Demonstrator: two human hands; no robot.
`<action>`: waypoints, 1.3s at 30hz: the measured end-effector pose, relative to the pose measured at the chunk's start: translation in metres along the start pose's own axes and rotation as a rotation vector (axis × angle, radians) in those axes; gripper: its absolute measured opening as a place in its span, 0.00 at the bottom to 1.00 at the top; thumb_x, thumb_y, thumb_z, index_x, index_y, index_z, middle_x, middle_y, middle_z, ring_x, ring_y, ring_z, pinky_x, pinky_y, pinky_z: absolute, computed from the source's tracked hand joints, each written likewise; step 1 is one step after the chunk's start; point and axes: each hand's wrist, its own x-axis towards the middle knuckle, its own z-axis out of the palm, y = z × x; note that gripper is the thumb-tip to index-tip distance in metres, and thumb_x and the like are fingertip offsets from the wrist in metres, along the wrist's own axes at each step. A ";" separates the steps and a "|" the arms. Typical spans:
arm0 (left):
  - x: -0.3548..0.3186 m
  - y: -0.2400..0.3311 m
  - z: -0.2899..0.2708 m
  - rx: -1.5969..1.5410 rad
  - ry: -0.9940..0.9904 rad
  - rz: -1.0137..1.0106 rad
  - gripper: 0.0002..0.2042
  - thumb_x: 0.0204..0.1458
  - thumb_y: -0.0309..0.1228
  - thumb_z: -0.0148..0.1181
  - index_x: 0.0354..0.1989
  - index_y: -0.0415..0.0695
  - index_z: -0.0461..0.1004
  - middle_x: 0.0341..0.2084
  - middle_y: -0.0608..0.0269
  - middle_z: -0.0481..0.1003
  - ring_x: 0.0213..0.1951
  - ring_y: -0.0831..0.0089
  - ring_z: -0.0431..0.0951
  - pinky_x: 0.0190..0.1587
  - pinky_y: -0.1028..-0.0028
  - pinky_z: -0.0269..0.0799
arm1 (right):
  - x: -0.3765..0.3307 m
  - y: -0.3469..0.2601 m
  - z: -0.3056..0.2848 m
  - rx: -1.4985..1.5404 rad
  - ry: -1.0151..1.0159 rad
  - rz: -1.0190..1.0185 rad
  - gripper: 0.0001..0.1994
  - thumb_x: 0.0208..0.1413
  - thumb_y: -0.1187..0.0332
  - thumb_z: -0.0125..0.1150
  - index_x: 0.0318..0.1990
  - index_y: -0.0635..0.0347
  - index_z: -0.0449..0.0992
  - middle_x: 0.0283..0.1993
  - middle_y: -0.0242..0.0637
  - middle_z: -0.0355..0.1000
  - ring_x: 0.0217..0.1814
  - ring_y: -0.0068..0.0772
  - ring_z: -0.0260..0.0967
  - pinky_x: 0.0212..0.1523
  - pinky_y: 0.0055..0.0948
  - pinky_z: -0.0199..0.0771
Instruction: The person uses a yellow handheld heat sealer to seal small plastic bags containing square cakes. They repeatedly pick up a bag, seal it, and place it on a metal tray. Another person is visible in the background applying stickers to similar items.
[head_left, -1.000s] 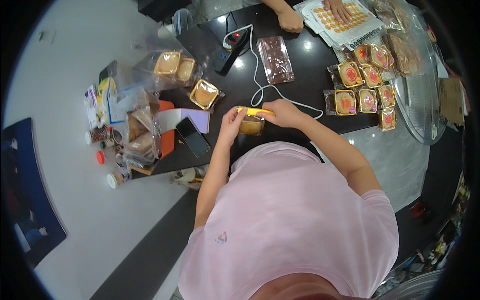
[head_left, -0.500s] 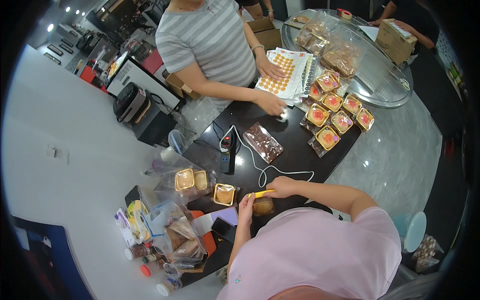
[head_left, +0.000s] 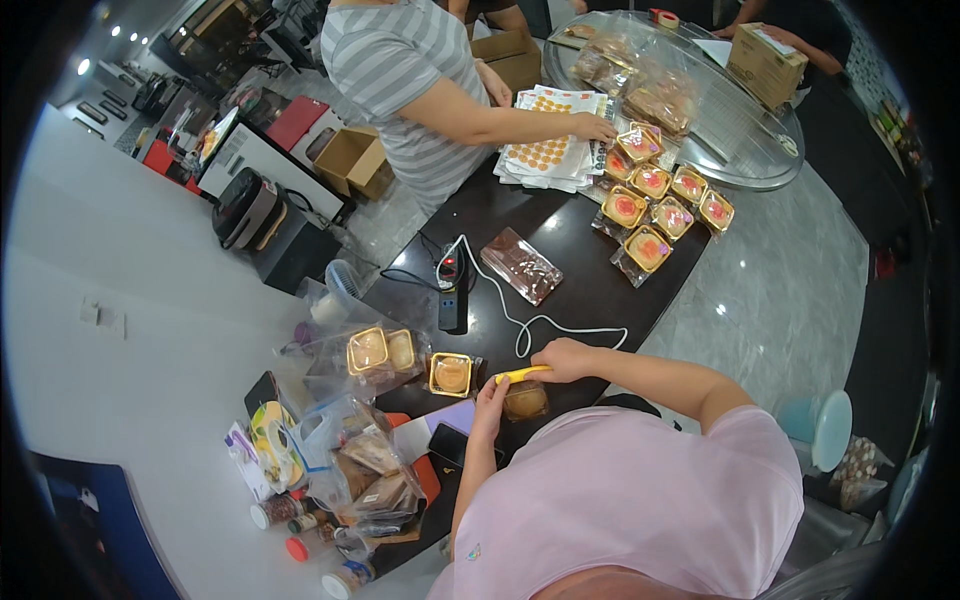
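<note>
My right hand [head_left: 563,360] is closed round a slim yellow hand tool [head_left: 524,374], which lies along the upper edge of a clear bag holding a round golden pastry [head_left: 526,401]. At the tool's left end my left hand [head_left: 487,408] is closed, fingertips pressed together; whether they pinch the tool or the bag is hidden. Just left of them sits a bagged pastry in a gold tray [head_left: 452,374]. Further left, two more pastries [head_left: 368,350] rest in gold trays on clear plastic. A black phone [head_left: 449,444] lies beside my left wrist.
A white cable [head_left: 545,320] loops from a black power strip [head_left: 453,300] across the dark table. Beyond lies a stack of clear bags [head_left: 522,266]. Across the table a person in stripes reaches over sticker sheets [head_left: 548,150] toward several red-marked pastries [head_left: 648,250]. Jars [head_left: 275,512] crowd the left.
The co-worker's hand has moved from the table by the clear bags to the far pastries. My hands keep nearly the same hold on the tool and bag, while the view has shifted slightly.
</note>
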 end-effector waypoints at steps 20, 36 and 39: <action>-0.006 -0.004 -0.002 -0.114 0.165 0.024 0.07 0.56 0.30 0.57 0.40 0.43 0.75 0.33 0.70 0.77 0.35 0.83 0.73 0.38 0.82 0.67 | 0.010 0.093 -0.005 -0.084 1.049 0.559 0.23 0.41 0.47 0.67 0.27 0.59 0.69 0.25 0.44 0.70 0.28 0.47 0.69 0.30 0.43 0.69; -0.005 0.065 0.034 -0.327 0.320 0.063 0.07 0.57 0.30 0.56 0.41 0.44 0.73 0.36 0.66 0.77 0.37 0.79 0.77 0.38 0.78 0.73 | 0.005 0.039 -0.053 0.596 0.442 0.189 0.28 0.48 0.50 0.63 0.51 0.60 0.68 0.45 0.46 0.69 0.45 0.44 0.69 0.47 0.37 0.68; 0.009 0.072 0.049 -0.365 0.342 0.105 0.08 0.57 0.31 0.55 0.43 0.45 0.72 0.38 0.66 0.76 0.40 0.74 0.77 0.41 0.74 0.74 | 0.007 -0.014 -0.051 0.555 0.182 0.066 0.41 0.44 0.46 0.66 0.62 0.58 0.58 0.50 0.49 0.69 0.53 0.47 0.68 0.51 0.35 0.68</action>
